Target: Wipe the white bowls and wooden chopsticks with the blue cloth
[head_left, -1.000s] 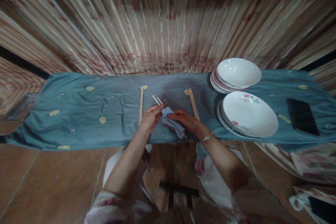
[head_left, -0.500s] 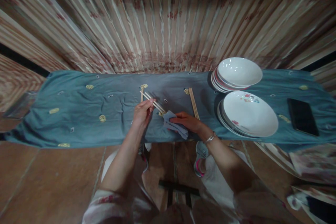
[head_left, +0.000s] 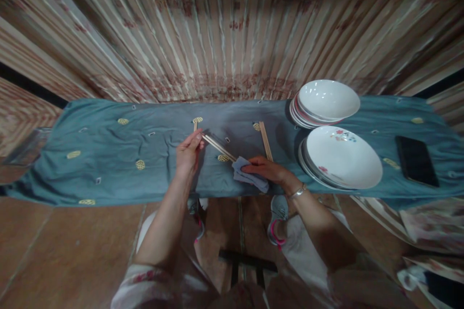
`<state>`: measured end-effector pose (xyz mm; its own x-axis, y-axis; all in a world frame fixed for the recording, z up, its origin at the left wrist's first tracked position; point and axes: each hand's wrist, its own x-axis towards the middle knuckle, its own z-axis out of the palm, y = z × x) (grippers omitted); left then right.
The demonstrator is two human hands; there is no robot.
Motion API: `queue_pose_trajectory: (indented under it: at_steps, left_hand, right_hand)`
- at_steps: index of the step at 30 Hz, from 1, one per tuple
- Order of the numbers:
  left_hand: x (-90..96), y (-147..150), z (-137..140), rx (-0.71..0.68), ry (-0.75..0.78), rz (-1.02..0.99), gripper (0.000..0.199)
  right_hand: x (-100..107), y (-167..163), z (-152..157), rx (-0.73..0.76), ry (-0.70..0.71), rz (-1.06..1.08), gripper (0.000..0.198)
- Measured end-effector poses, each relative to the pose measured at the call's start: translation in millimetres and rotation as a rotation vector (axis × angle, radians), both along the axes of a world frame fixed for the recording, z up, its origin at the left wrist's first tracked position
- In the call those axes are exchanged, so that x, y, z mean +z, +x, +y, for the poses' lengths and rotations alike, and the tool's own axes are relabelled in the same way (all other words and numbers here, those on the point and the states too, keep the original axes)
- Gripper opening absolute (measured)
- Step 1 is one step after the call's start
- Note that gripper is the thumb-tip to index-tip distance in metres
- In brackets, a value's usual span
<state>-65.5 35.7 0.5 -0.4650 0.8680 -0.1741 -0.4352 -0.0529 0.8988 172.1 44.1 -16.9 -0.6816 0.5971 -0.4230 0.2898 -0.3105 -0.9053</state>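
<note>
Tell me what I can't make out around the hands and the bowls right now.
Head view, all three:
Lower ends of the slanted chopsticks: hidden by the cloth.
Most of the left chopsticks: behind the left hand.
Insides of the lower bowls: covered by the top bowl.

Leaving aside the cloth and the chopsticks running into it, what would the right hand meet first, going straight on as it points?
Probably the left hand. Depth is unclear: if the path dips, it might touch the tablecloth first.
</note>
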Motion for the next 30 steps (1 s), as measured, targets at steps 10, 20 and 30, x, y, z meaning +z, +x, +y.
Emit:
queue_pose_trajectory:
  at_steps: [10,20,30]
  left_hand:
    - [-3.7,6.4,-4.0,-0.067,-0.048,0.069,0.025]
    - [-5.0,-0.3,-20.2,-0.143,0.183,1.359,0.031]
    - [-3.1,-3.4,-19.2,-0.263,0.233,1.611,0.021]
  right_hand:
    - [-4.2,-0.3,1.0,-0.017,0.025,0.01,0.039]
    - [8.9,-1.5,-1.3,-0.047,-0.119,0.116,0.04]
    - [12.6,6.1,5.4,-0.058,-0.071,0.075,0.033]
